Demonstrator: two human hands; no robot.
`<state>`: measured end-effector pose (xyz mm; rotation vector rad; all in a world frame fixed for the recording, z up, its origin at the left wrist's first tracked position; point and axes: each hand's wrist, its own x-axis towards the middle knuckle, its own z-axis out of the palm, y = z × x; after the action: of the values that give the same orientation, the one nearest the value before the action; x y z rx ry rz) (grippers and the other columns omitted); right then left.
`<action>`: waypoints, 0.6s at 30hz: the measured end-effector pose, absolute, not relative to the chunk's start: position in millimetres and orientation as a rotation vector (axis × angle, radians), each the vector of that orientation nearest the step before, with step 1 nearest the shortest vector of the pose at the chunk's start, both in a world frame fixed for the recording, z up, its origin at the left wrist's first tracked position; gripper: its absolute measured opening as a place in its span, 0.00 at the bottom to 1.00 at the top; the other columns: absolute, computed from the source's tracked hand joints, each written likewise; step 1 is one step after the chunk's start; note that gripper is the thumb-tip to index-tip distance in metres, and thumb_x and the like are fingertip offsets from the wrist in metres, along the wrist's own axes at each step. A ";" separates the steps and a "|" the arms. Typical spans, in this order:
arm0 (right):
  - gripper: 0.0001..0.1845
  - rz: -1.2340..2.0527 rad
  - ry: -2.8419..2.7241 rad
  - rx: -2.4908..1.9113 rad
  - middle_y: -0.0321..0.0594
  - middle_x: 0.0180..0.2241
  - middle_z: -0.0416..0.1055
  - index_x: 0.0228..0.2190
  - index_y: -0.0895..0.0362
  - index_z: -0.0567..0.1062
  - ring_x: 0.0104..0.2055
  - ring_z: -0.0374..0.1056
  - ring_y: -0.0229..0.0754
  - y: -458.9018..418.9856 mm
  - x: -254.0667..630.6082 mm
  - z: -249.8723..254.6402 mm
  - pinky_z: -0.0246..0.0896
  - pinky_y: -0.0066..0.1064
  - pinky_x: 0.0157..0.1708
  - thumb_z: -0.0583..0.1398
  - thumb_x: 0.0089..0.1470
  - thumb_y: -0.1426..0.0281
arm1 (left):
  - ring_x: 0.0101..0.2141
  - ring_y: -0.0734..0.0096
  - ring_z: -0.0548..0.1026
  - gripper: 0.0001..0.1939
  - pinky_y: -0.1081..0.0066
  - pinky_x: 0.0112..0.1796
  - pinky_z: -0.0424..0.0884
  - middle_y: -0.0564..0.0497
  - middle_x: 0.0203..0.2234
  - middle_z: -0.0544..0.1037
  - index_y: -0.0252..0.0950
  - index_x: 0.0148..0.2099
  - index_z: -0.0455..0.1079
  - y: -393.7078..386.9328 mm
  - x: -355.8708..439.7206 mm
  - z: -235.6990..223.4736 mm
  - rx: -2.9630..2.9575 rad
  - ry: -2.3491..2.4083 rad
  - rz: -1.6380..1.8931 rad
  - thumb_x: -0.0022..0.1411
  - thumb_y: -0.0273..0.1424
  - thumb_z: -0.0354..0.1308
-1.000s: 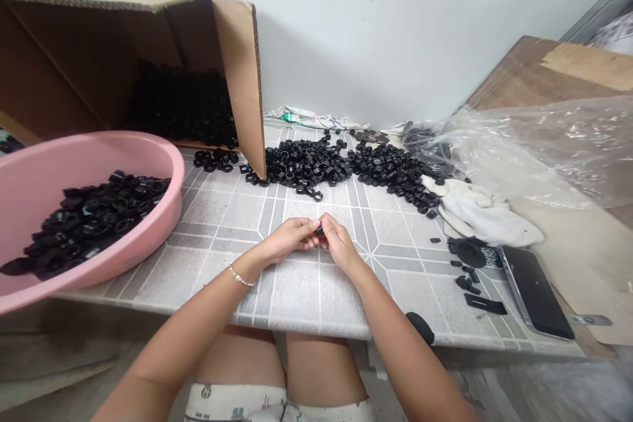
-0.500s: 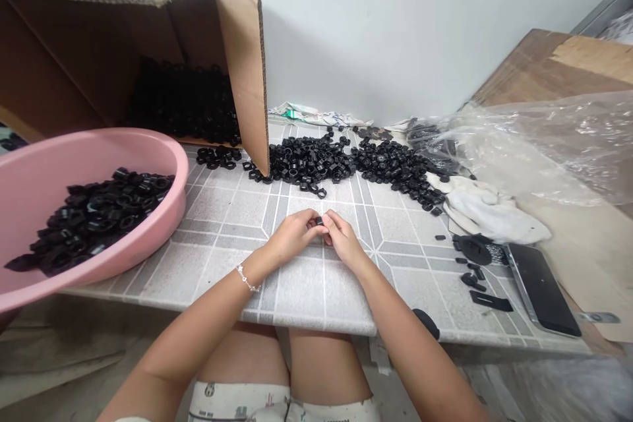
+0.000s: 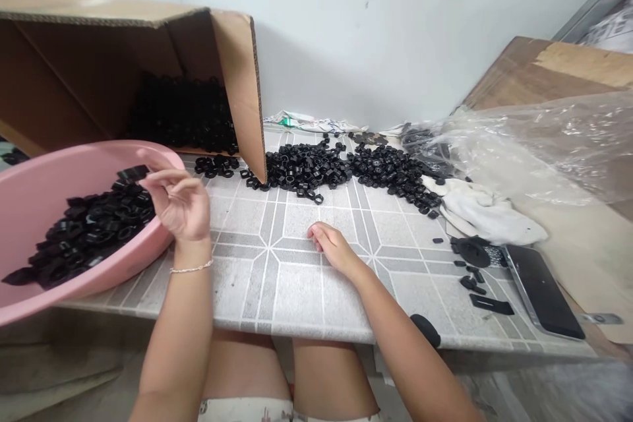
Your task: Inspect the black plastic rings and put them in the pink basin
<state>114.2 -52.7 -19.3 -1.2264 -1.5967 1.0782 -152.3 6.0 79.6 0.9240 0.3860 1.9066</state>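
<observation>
Over the pink tub (image 3: 44, 188), my left hand (image 3: 179, 206) hangs open.
My right hand (image 3: 336, 248) lies loose on the tile top (image 3: 277, 283), gripping nothing, below black nuts (image 3: 306, 168).

Plastic basin (image 3: 30, 184) left on the tiled counter (image 3: 297, 290), cardboard box (image 3: 237, 79) behind it, loose nuts (image 3: 306, 168) right of the box

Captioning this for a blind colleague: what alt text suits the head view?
A left hand hovers over a pink basin of small black parts; the right hand rests on a tiled counter. More black parts lie on it and in a tipped cardboard box.
</observation>
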 end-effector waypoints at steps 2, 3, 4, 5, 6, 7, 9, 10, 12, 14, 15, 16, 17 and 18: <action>0.22 1.045 -1.628 -1.221 0.34 0.26 0.61 0.29 0.54 0.69 0.26 0.59 0.37 -53.4 113.0 -17.7 0.56 0.31 0.31 0.47 0.61 0.52 | 0.42 0.73 0.75 0.15 0.73 0.33 0.65 0.55 0.41 0.80 0.52 0.45 0.72 8.7 -153.9 80.8 0.855 0.317 1.899 0.70 0.43 0.43; 0.22 1.047 -1.631 -1.219 0.34 0.26 0.61 0.29 0.54 0.69 0.26 0.59 0.37 -53.5 112.9 -16.8 0.57 0.31 0.31 0.47 0.61 0.52 | 0.41 0.74 0.76 0.15 0.74 0.34 0.65 0.55 0.41 0.80 0.51 0.45 0.72 10.3 -153.2 80.8 0.804 0.275 1.890 0.70 0.42 0.43; 0.22 1.051 -1.630 -1.220 0.34 0.26 0.60 0.29 0.54 0.69 0.27 0.59 0.37 -53.6 113.0 -16.0 0.57 0.31 0.31 0.47 0.61 0.53 | 0.40 0.76 0.76 0.15 0.75 0.34 0.65 0.56 0.41 0.80 0.50 0.45 0.72 12.3 -152.1 80.4 0.748 0.237 1.875 0.71 0.40 0.43; 0.21 1.053 -1.631 -1.224 0.34 0.26 0.60 0.29 0.54 0.68 0.27 0.59 0.38 -53.7 113.2 -15.4 0.57 0.31 0.31 0.47 0.61 0.53 | 0.38 0.77 0.76 0.15 0.75 0.34 0.65 0.56 0.40 0.80 0.49 0.44 0.72 15.0 -150.7 79.4 0.689 0.210 1.852 0.71 0.39 0.43; 0.20 1.048 -1.637 -1.233 0.34 0.26 0.61 0.29 0.54 0.68 0.27 0.59 0.38 -53.9 113.5 -15.2 0.56 0.31 0.31 0.47 0.61 0.53 | 0.36 0.79 0.76 0.15 0.76 0.34 0.65 0.56 0.38 0.80 0.47 0.43 0.73 18.2 -149.0 77.9 0.631 0.198 1.821 0.71 0.38 0.44; 0.19 1.035 -1.644 -1.246 0.34 0.26 0.61 0.29 0.54 0.68 0.28 0.60 0.38 -54.1 113.8 -15.3 0.56 0.31 0.32 0.49 0.60 0.54 | 0.33 0.81 0.76 0.14 0.77 0.34 0.65 0.56 0.36 0.80 0.46 0.42 0.73 22.0 -146.6 75.4 0.578 0.207 1.777 0.70 0.37 0.45; 0.14 0.999 -1.666 -1.273 0.34 0.27 0.63 0.31 0.53 0.67 0.29 0.60 0.38 -54.3 113.7 -16.7 0.56 0.31 0.33 0.51 0.59 0.57 | 0.26 0.84 0.74 0.12 0.79 0.31 0.65 0.57 0.30 0.79 0.42 0.39 0.73 30.2 -138.1 67.3 0.496 0.292 1.646 0.69 0.33 0.48; 0.12 0.983 -1.672 -1.284 0.34 0.28 0.63 0.32 0.53 0.68 0.30 0.61 0.38 -54.0 113.4 -17.5 0.57 0.31 0.33 0.53 0.59 0.58 | 0.24 0.85 0.72 0.11 0.79 0.29 0.64 0.57 0.27 0.78 0.40 0.39 0.72 33.8 -131.6 61.5 0.474 0.363 1.561 0.68 0.31 0.49; 0.10 0.949 -1.653 -1.309 0.35 0.31 0.64 0.33 0.54 0.67 0.31 0.61 0.38 -51.5 112.5 -17.8 0.57 0.31 0.35 0.54 0.57 0.61 | 0.22 0.84 0.70 0.08 0.80 0.27 0.64 0.56 0.24 0.76 0.37 0.38 0.72 38.3 -114.3 47.5 0.462 0.515 1.376 0.65 0.27 0.52; 0.08 0.887 -1.636 -1.337 0.37 0.34 0.65 0.33 0.54 0.67 0.32 0.62 0.39 -45.3 112.0 -14.0 0.58 0.32 0.36 0.54 0.56 0.63 | 0.23 0.83 0.70 0.06 0.79 0.26 0.63 0.54 0.24 0.76 0.34 0.39 0.73 37.4 -94.6 32.8 0.496 0.667 1.185 0.62 0.25 0.55; 0.06 0.830 -1.640 -1.348 0.38 0.36 0.66 0.33 0.54 0.67 0.33 0.63 0.39 -40.6 112.3 -10.3 0.58 0.33 0.37 0.53 0.56 0.65 | 0.23 0.83 0.71 0.06 0.79 0.27 0.63 0.53 0.25 0.76 0.34 0.40 0.73 35.0 -85.5 26.3 0.552 0.744 1.101 0.60 0.25 0.56; 0.06 0.758 -1.653 -1.357 0.39 0.36 0.66 0.33 0.54 0.67 0.34 0.63 0.40 -34.9 112.9 -5.7 0.57 0.33 0.38 0.51 0.57 0.67 | 0.25 0.82 0.71 0.07 0.80 0.28 0.64 0.53 0.27 0.77 0.33 0.40 0.73 31.7 -77.5 20.9 0.648 0.807 1.036 0.58 0.26 0.58; 0.07 0.671 -1.668 -1.367 0.40 0.36 0.67 0.32 0.54 0.67 0.36 0.64 0.41 -28.5 113.9 -0.6 0.57 0.34 0.39 0.49 0.57 0.69 | 0.27 0.82 0.72 0.10 0.79 0.30 0.65 0.51 0.30 0.77 0.33 0.42 0.74 27.8 -71.0 16.9 0.769 0.836 0.980 0.56 0.27 0.60; 0.09 0.575 -1.671 -1.390 0.41 0.36 0.67 0.32 0.54 0.67 0.37 0.64 0.43 -21.7 115.1 4.3 0.56 0.34 0.40 0.48 0.57 0.71 | 0.29 0.81 0.73 0.12 0.78 0.33 0.65 0.50 0.33 0.78 0.34 0.44 0.74 23.7 -66.1 14.4 0.891 0.834 0.920 0.55 0.29 0.62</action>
<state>115.1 -21.7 4.3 -1.3899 -1.6708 0.5750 -66.1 23.7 14.4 0.8908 0.8338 0.9205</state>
